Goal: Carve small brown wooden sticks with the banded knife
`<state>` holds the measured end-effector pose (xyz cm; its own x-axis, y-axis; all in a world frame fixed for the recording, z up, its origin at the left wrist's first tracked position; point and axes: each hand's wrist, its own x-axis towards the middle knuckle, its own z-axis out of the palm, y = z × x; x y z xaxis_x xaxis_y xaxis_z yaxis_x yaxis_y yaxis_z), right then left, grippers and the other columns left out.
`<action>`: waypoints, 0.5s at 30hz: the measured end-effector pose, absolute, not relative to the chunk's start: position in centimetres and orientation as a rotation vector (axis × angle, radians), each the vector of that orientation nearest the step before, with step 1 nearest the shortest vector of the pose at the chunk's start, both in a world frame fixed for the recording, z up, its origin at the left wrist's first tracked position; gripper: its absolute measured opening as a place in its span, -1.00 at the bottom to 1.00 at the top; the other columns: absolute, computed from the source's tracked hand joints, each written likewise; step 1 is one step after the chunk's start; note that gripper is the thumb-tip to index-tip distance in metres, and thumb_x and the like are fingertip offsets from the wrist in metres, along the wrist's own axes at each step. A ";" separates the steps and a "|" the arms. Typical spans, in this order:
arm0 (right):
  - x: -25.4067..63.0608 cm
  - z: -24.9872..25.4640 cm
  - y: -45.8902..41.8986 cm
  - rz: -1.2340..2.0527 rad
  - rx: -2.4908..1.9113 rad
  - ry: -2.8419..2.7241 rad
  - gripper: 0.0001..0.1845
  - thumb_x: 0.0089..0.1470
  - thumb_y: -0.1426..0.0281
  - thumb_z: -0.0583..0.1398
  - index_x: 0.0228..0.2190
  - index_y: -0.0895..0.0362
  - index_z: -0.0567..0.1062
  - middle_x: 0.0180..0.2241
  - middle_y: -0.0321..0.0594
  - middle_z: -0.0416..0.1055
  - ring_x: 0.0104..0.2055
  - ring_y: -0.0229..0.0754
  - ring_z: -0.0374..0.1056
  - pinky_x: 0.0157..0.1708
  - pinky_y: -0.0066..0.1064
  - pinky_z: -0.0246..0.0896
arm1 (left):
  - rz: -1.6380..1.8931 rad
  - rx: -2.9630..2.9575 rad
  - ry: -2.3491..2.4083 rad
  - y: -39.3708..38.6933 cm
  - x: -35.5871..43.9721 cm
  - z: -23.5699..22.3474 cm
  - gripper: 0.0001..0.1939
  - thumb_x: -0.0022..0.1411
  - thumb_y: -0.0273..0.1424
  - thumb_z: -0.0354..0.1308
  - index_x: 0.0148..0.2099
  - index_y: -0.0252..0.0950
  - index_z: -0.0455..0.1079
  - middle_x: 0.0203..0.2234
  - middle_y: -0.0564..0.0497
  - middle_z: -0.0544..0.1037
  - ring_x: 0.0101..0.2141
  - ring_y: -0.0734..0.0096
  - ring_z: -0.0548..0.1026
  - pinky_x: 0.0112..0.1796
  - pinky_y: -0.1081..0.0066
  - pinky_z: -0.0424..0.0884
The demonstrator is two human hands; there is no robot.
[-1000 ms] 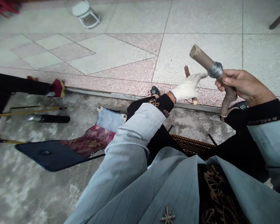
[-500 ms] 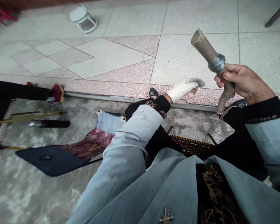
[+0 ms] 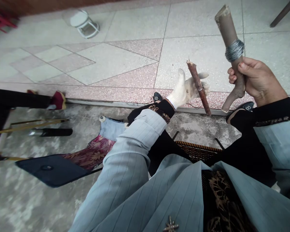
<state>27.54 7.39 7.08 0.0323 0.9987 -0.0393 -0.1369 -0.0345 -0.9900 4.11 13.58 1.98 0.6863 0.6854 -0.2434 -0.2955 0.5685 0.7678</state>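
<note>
My left hand (image 3: 185, 88), in a white knit glove, is turned palm up with its thumb apart. A short reddish-brown stick (image 3: 200, 88) lies across its fingers, with a thin band of wire round its middle. My bare right hand (image 3: 259, 77) grips a thicker, crooked branch (image 3: 228, 27) by its lower part, thumb and fingers wrapped round it. A coil of grey wire (image 3: 235, 50) is wound round this branch just above that hand. Whether a strand links the two sticks is too fine to make out.
A low folding chair (image 3: 48, 167) stands on the concrete at left, beside a black cylinder (image 3: 55, 132). Another person's red shoe (image 3: 58, 100) is at the step edge. A white stool (image 3: 85, 24) stands on the tiles. Under me is a woven seat (image 3: 198, 150).
My left hand has turned over from palm down, bringing the reddish stick into full view. My right hand has tilted the branch more upright and moved it slightly right and up.
</note>
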 end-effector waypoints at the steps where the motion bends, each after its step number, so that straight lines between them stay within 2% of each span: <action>1: 27.6 7.1 7.4 1.266 -1.138 -1.048 -0.70 -0.05 0.17 0.48 -0.33 0.00 0.56 -0.39 -0.24 0.42 -0.39 -0.24 0.28 -0.39 -0.35 0.33 | 0.607 0.762 0.577 13.5 4.1 2.0 -0.18 0.26 0.30 -0.11 0.08 -0.32 0.45 -0.37 -0.07 0.64 -0.18 0.26 0.65 -0.10 0.25 0.56; 4: 27.8 7.0 7.6 1.280 -1.123 -1.009 -0.63 -0.11 0.20 0.51 -0.31 0.09 0.56 -0.42 -0.25 0.41 -0.40 -0.28 0.30 -0.40 -0.39 0.29 | 0.600 0.770 0.587 13.7 4.1 1.4 -0.47 0.33 0.08 0.10 -0.01 -0.29 0.46 -0.32 -0.04 0.62 -0.17 0.31 0.64 -0.03 0.22 0.54; 7: 27.9 7.0 7.7 1.281 -1.131 -1.008 -0.65 -0.07 0.23 0.49 -0.31 0.13 0.55 -0.41 -0.23 0.41 -0.39 -0.29 0.30 -0.39 -0.40 0.27 | 0.654 0.776 0.565 13.9 4.1 0.8 -0.71 0.37 -0.14 0.16 -0.09 -0.28 0.43 -0.30 0.00 0.60 -0.21 0.38 0.64 0.01 0.19 0.53; 11: 27.8 7.1 7.6 1.258 -1.131 -1.031 -0.61 -0.10 0.20 0.49 -0.31 0.14 0.54 -0.39 -0.20 0.39 -0.37 -0.26 0.29 -0.38 -0.37 0.22 | 0.689 0.746 0.589 14.0 4.1 0.8 -0.72 0.38 -0.15 0.14 -0.10 -0.28 0.40 -0.30 0.02 0.58 -0.27 0.40 0.65 -0.03 0.19 0.55; 15: 27.5 7.6 7.2 1.285 -1.095 -1.082 -0.57 -0.15 0.15 0.50 -0.35 0.12 0.53 -0.39 -0.22 0.37 -0.37 -0.24 0.27 -0.38 -0.36 0.20 | 0.718 0.722 0.607 14.3 4.2 1.1 -0.72 0.40 -0.15 0.10 -0.12 -0.26 0.40 -0.41 0.07 0.54 -0.32 0.42 0.64 -0.05 0.22 0.56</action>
